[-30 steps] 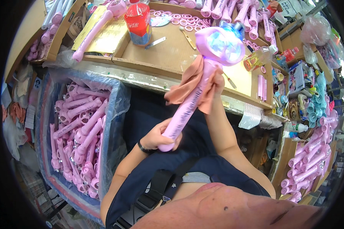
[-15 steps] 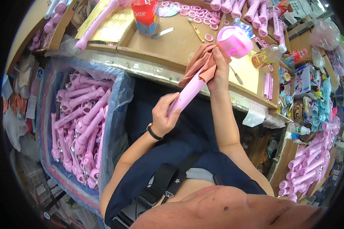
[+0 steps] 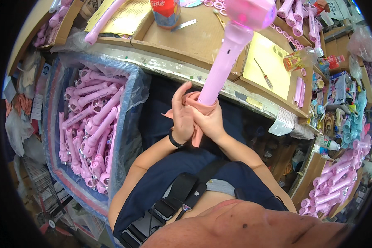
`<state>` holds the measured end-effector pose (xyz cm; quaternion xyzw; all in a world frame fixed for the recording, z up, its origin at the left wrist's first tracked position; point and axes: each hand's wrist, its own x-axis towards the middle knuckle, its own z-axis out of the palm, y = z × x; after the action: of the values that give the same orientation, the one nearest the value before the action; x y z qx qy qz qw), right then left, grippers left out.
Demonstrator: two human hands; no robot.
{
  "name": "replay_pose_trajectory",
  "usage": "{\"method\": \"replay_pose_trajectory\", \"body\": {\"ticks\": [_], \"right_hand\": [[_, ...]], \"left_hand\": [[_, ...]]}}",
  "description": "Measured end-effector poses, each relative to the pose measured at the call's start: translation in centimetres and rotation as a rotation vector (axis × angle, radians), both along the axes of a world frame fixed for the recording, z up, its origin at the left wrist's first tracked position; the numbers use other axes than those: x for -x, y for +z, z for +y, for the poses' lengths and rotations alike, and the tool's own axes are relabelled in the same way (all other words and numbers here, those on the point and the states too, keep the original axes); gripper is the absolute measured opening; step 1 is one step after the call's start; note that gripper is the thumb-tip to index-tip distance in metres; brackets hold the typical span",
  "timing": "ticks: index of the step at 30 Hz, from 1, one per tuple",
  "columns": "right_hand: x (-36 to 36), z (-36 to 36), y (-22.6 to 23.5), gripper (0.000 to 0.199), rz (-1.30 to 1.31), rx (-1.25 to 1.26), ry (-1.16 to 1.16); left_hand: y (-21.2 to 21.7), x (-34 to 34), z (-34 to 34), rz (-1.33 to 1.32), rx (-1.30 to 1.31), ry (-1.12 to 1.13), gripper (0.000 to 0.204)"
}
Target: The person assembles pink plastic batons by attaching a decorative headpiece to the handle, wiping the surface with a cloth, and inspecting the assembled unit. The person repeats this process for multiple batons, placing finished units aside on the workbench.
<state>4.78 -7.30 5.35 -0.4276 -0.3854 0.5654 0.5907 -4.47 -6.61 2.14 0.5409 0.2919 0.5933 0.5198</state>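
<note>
I hold a pink toy wand (image 3: 226, 60) upright in front of my lap; its translucent pink head (image 3: 250, 11) reaches over the wooden workbench (image 3: 186, 39). A salmon cloth (image 3: 195, 101) is wrapped around the bottom of the handle. My right hand (image 3: 214, 123) grips the cloth around the handle. My left hand (image 3: 182, 118), with a black wristband, holds the wand's base from the left, fingers partly raised against the cloth. The handle's lower end is hidden by the cloth and both hands.
A blue plastic-lined bin (image 3: 130, 95) at my left holds several pink wand handles (image 3: 91, 124). On the bench lie a red can (image 3: 165, 10), a yellow sheet (image 3: 273, 68), a screwdriver (image 3: 262, 72) and a small bottle (image 3: 297, 62). More pink handles (image 3: 339, 182) are piled at the lower right.
The cloth and my right hand have slid from near the wand's head down to the handle's base. Both hands have come together, and the wand stands more upright.
</note>
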Motion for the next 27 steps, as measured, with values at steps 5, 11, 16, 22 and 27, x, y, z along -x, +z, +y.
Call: {"method": "replay_pose_trajectory", "body": {"ticks": [5,11,16,22,27], "right_hand": [[-3.5,-1.9,1.7,0.034,-0.348,0.298,0.396],[-5.9,-3.4,2.8,0.042,-0.646,0.419,0.53],[-5.6,-4.6,-3.3,0.035,-0.555,-0.292,0.099],[-3.2,-5.4,-4.9,0.049,0.242,0.189,-0.015],[-4.2,-4.9,-3.8,0.048,1.146,0.677,0.582]], "left_hand": [[3.5,3.5,5.4,-0.144,0.004,-0.075,0.107],[4.6,5.8,7.2,-0.641,0.136,0.075,0.093],[4.1,5.9,7.4,-0.903,0.162,0.05,0.098],[4.1,6.0,8.1,-0.884,0.13,-0.028,0.1],[4.3,6.9,9.0,-1.101,0.039,-0.337,0.114]]}}
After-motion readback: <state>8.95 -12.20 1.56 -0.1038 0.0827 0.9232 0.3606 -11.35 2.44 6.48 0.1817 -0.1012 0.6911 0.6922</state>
